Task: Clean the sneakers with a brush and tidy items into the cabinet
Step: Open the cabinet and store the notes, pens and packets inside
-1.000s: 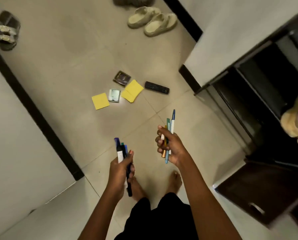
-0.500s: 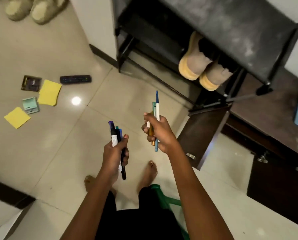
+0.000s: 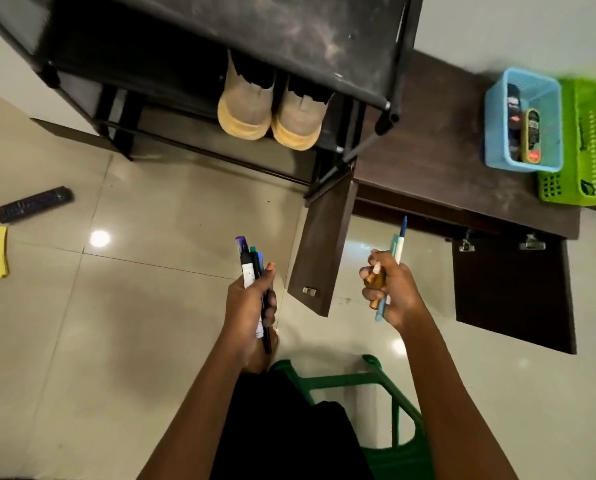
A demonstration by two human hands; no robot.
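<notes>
left hand (image 3: 251, 299) grips a markers bundle (image 3: 246, 263), right hand (image 3: 390, 289) grips pens (image 3: 399, 241), either side of the open cabinet door (image 3: 324, 247). sneakers (image 3: 272, 109) on shoe rack (image 3: 220, 29) shelf, far centre.
</notes>
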